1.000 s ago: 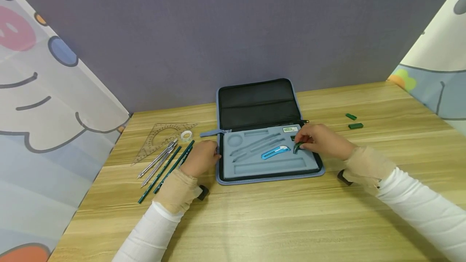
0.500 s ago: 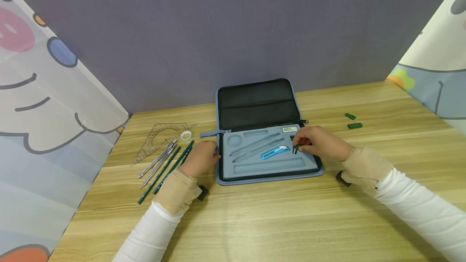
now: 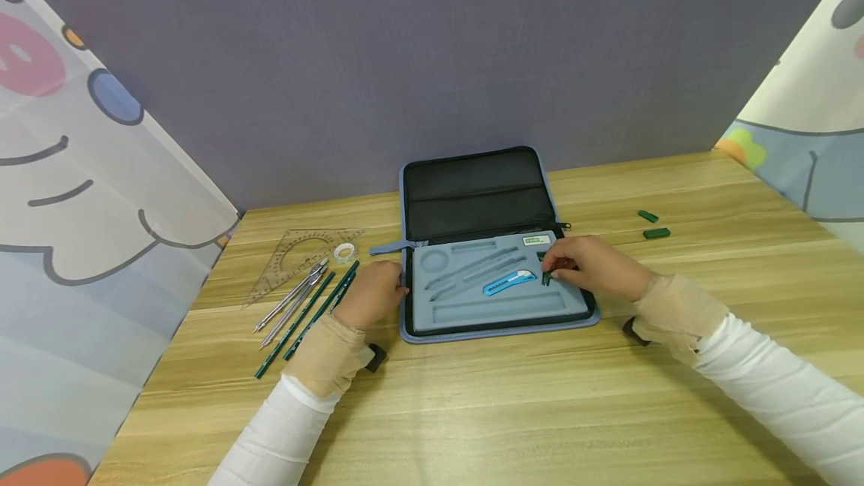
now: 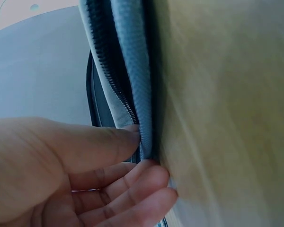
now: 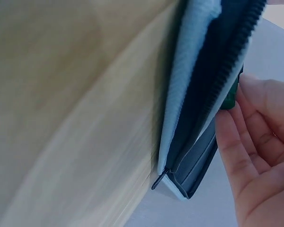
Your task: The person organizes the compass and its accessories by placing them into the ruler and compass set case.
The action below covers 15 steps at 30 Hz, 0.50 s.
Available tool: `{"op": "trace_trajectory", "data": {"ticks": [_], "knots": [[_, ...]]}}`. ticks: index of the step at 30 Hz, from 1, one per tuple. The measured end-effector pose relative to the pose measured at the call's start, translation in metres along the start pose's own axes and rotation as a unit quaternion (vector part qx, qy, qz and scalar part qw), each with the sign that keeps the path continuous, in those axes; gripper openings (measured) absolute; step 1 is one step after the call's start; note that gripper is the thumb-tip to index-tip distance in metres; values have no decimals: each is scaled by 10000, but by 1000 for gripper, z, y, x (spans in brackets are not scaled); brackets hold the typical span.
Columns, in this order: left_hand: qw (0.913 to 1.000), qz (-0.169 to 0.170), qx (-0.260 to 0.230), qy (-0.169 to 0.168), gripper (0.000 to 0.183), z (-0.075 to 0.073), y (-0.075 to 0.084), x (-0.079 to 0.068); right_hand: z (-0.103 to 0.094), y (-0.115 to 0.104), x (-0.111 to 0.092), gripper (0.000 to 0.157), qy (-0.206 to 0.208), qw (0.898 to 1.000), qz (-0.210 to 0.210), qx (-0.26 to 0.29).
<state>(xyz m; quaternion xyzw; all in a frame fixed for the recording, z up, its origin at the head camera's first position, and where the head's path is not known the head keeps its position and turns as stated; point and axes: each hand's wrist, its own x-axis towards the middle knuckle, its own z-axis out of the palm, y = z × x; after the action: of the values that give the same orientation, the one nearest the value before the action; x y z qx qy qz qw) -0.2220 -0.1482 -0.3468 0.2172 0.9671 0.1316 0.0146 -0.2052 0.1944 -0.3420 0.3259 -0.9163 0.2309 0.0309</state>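
Note:
A zippered case (image 3: 481, 187) lies unfolded on the table, its grey foam insert (image 3: 499, 309) full of shaped recesses. My left hand (image 3: 371, 295) pinches the case's left edge between thumb and fingers, and in the left wrist view the thumb presses the zipper border (image 4: 138, 94). Over the insert's right side my right hand (image 3: 594, 265) pinches a small dark green piece (image 3: 547, 277) between thumb and fingers. In the right wrist view the green piece (image 5: 230, 97) is mostly hidden by the fingers and the case edge. A blue utility knife (image 3: 509, 283) and a white-and-green eraser (image 3: 537, 241) sit in the insert.
Left of the case lie a clear set square (image 3: 277, 272), a roll of tape (image 3: 344, 252), metal compasses (image 3: 293, 298) and dark green pencils (image 3: 297, 325). To the right are two small green blocks (image 3: 656, 233). A grey panel (image 3: 472, 58) stands behind the table.
The dark green piece has turned from slanted to more upright in my right hand, staying over the right side of the insert. My left hand has kept its place on the case edge.

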Motion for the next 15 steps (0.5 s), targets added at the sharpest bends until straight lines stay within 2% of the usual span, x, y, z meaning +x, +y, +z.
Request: {"op": "trace_trajectory", "data": {"ticks": [6, 15], "knots": [[10000, 28, -23, 23, 33, 1, 0, 0, 2, -1, 0, 17, 3, 9999, -124, -18], [10000, -19, 23, -49, 29, 1, -1, 1, 3, 0, 1, 20, -20, 9999, 96, 76]]}}
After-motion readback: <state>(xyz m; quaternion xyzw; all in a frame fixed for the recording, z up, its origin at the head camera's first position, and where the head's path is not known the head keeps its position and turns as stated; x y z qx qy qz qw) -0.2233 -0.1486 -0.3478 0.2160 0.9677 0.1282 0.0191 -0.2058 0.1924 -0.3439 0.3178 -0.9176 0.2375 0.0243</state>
